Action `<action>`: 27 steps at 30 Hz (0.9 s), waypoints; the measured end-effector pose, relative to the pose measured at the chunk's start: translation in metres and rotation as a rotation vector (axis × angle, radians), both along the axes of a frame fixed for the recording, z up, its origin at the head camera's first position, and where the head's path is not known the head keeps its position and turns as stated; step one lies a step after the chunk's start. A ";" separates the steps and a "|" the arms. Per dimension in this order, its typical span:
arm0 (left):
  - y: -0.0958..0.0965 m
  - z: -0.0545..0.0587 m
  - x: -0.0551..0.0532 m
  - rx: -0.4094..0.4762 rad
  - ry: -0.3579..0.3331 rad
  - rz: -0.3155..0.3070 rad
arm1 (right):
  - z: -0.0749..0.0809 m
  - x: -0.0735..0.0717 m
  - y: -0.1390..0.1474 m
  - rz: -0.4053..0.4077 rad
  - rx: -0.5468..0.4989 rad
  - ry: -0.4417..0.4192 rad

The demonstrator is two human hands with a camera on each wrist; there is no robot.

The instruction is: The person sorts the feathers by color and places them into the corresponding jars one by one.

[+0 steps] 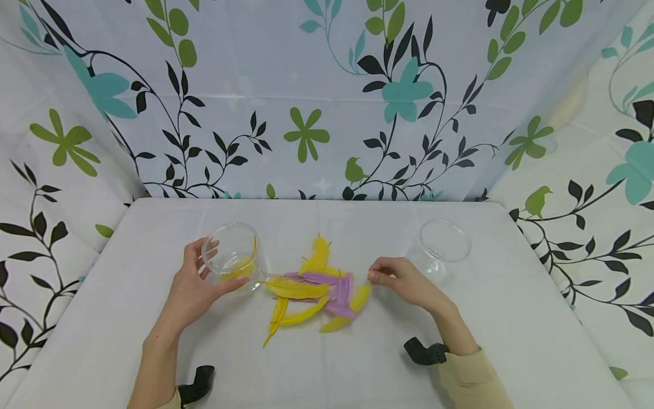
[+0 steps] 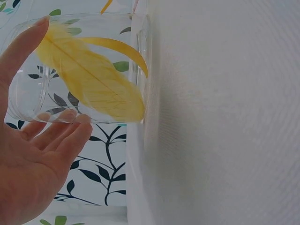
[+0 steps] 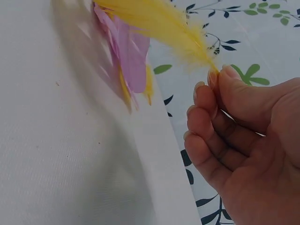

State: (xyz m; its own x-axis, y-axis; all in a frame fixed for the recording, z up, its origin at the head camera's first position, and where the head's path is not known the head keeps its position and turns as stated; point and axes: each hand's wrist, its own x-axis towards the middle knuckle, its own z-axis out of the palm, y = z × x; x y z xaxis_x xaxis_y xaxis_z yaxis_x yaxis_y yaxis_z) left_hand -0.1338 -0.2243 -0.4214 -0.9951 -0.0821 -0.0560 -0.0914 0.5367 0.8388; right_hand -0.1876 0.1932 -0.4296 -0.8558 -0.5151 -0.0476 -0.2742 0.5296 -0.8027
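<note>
My left hand [image 1: 190, 294] grips a transparent plastic jar [image 1: 230, 238] from the side, thumb on one wall and fingers on the other. It stands upright on the table at the left. Inside, a broad yellow feather [image 2: 93, 82] leans against the wall beside a thin yellow strip [image 2: 119, 46]. With thumb and index finger, my right hand [image 1: 409, 281] pinches the quill tip of another yellow feather [image 3: 173, 30]. That feather's vane lies over or next to the pile's right side. The pile mixes yellow feathers [image 1: 296, 288] and purple feathers [image 1: 341, 292], overlapping between the hands.
A second transparent jar [image 1: 445, 241] stands at the back right, just beyond my right hand. White cloth covers the table [image 1: 327, 369]. A leaf-patterned curtain [image 1: 306, 85] hangs behind its far edge. Black wrist mounts [image 1: 425, 352] jut inward from both wrists.
</note>
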 end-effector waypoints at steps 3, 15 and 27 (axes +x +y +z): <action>0.000 0.000 0.000 -0.005 0.002 -0.002 | 0.002 0.000 0.000 -0.002 -0.021 -0.034; 0.001 -0.001 0.000 -0.017 0.006 0.001 | 0.008 0.004 0.003 -0.001 -0.130 -0.107; 0.001 -0.001 0.000 -0.014 -0.003 0.005 | 0.017 0.008 -0.003 -0.087 -0.240 -0.112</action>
